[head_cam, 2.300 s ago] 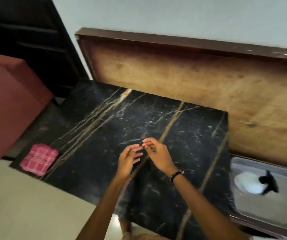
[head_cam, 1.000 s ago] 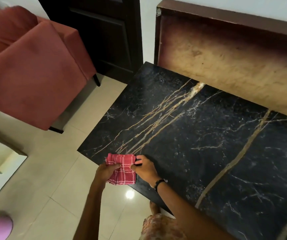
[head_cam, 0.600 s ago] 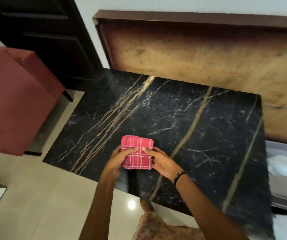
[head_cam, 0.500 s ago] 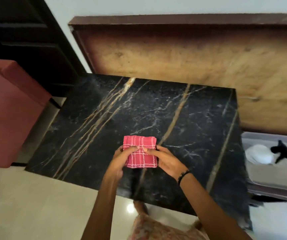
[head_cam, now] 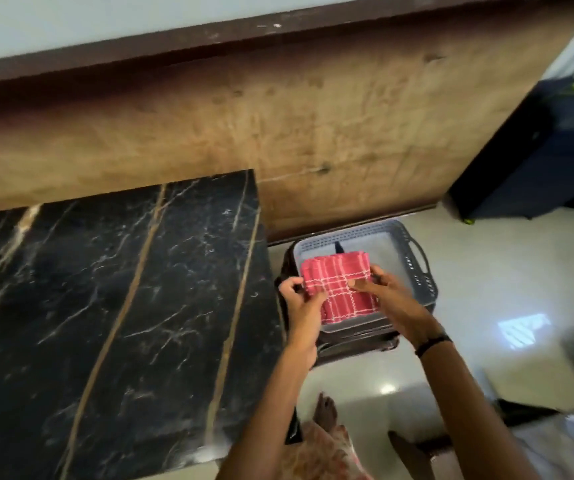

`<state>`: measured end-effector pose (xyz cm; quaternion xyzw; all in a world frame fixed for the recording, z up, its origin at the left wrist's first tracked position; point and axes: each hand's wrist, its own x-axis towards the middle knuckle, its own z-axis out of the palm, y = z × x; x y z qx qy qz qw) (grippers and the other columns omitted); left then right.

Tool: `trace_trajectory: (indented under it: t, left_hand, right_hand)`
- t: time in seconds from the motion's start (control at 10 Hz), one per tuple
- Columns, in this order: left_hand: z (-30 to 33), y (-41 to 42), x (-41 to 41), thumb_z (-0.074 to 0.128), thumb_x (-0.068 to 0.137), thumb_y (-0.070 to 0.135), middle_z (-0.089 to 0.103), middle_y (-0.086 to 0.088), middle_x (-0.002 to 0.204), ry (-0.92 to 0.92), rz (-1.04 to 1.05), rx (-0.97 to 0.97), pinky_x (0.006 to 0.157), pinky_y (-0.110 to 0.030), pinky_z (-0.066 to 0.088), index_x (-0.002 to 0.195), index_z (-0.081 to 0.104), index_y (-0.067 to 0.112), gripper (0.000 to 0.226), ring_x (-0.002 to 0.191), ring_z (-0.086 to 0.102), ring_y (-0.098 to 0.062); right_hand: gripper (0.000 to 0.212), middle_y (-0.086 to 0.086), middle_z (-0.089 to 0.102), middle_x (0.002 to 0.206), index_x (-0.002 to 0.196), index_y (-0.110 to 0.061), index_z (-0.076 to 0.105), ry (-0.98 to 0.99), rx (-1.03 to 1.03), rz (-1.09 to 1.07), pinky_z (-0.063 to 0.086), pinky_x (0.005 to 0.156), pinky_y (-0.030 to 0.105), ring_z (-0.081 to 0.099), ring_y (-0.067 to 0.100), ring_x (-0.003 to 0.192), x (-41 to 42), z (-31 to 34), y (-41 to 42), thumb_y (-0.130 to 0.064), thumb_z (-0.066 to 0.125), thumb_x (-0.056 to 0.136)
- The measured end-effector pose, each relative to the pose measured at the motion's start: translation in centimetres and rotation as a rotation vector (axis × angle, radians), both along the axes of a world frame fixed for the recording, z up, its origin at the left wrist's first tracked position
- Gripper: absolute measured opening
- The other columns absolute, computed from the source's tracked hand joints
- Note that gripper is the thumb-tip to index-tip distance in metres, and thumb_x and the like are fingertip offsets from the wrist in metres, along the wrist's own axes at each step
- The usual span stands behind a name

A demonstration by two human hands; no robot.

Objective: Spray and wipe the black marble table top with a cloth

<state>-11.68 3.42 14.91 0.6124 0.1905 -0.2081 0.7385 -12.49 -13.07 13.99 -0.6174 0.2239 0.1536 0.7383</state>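
Note:
The folded red checked cloth point(head_cam: 339, 287) is held over a grey plastic basket point(head_cam: 413, 261) to the right of the table. My left hand point(head_cam: 301, 299) pinches its left edge and my right hand point(head_cam: 387, 297) grips its right side, thumb on top. The black marble table top point(head_cam: 112, 299) with gold veins fills the left half of the view and has nothing on it. A small black tip shows behind the cloth inside the basket; the spray bottle itself is hidden.
The basket sits on a dark low stand point(head_cam: 354, 344) beside the table's right edge. A wooden panel point(head_cam: 278, 126) runs along the wall behind. A dark blue case point(head_cam: 535, 161) stands at the far right. My bare foot point(head_cam: 325, 410) is on the pale tiled floor.
Both hands lifted the cloth from the table's left corner, carried it across the marble top and now hold it over the basket on the right. The view has swung right with them.

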Motion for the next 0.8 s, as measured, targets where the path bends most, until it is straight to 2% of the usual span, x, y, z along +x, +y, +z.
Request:
trace_trajectory:
  t: [0.1,0.2,0.3,0.4,0.5,0.6,0.7,0.8]
  left_hand:
    - [-1.8,-6.4,-0.3,0.050,0.089,-0.001,0.058,-0.008,0.107,-0.015,-0.181,0.010,0.063,-0.023,0.054,0.101,0.039,0.019,0.025,0.081,0.061,-0.008]
    - [-4.6,-10.7,0.1,0.049,0.089,-0.001,0.060,-0.011,0.109,-0.012,-0.310,0.019,0.059,-0.017,0.052,0.095,0.057,0.017,0.021,0.079,0.062,-0.008]
    - [-8.2,-13.8,1.2,0.048,0.089,-0.001,0.064,-0.011,0.109,0.056,-0.339,0.063,0.058,-0.013,0.051,0.094,0.062,0.021,0.027,0.082,0.063,-0.010]
    - [-11.7,-15.5,3.2,0.049,0.092,0.003,0.062,-0.003,0.108,0.159,-0.329,0.111,0.055,-0.010,0.049,0.105,0.062,0.021,0.026,0.080,0.060,-0.004]
    - [-14.9,-16.4,5.4,0.048,0.095,0.009,0.055,0.000,0.117,0.183,-0.361,0.172,0.061,-0.012,0.047,0.120,0.057,0.021,0.029,0.088,0.057,-0.004]
    - [-17.0,-17.0,7.4,0.047,0.096,0.010,0.051,-0.005,0.129,0.187,-0.395,0.185,0.077,-0.021,0.046,0.128,0.051,0.021,0.034,0.102,0.054,-0.013]
    - [-18.4,-16.7,7.9,0.048,0.094,0.010,0.049,-0.006,0.134,0.196,-0.418,0.244,0.086,-0.026,0.040,0.136,0.044,0.018,0.042,0.107,0.049,-0.014]
    - [-18.6,-16.2,6.7,0.049,0.095,0.015,0.050,-0.004,0.135,0.182,-0.440,0.304,0.087,-0.027,0.040,0.135,0.044,0.018,0.041,0.111,0.049,-0.014]
  right_hand:
    - [0.041,0.008,0.073,0.108,0.120,-0.022,0.061,0.052,-0.019,-0.048,0.058,0.071,0.029,0.071,0.027,0.096,-0.7,-1.5,-6.8,-0.021,0.072,0.080]
    - [0.038,0.009,0.073,0.107,0.119,-0.020,0.061,0.103,-0.062,-0.078,0.058,0.068,0.029,0.071,0.028,0.095,-0.7,-4.1,-11.1,-0.019,0.070,0.082]
    - [0.037,0.014,0.071,0.108,0.120,-0.013,0.060,0.143,-0.098,-0.091,0.057,0.074,0.035,0.070,0.031,0.096,0.3,-8.2,-13.5,-0.012,0.067,0.084]
    - [0.039,0.019,0.067,0.114,0.124,-0.006,0.058,0.192,-0.130,-0.071,0.054,0.088,0.045,0.066,0.035,0.102,2.2,-11.7,-14.6,-0.007,0.065,0.086]
    - [0.040,0.019,0.064,0.121,0.128,-0.008,0.055,0.184,-0.164,-0.028,0.050,0.097,0.049,0.063,0.034,0.107,4.5,-14.4,-15.6,-0.011,0.064,0.089]
    - [0.043,0.020,0.059,0.127,0.132,-0.008,0.051,0.136,-0.244,0.009,0.046,0.101,0.051,0.058,0.035,0.115,6.3,-16.6,-16.7,-0.009,0.061,0.090]
    - [0.050,0.016,0.053,0.134,0.139,-0.008,0.043,0.163,-0.369,0.009,0.046,0.097,0.035,0.052,0.032,0.123,6.7,-18.7,-17.3,0.000,0.056,0.091]
    - [0.044,0.012,0.058,0.125,0.136,-0.008,0.047,0.184,-0.420,-0.065,0.045,0.086,0.026,0.055,0.027,0.117,5.6,-19.8,-17.3,-0.002,0.055,0.093]
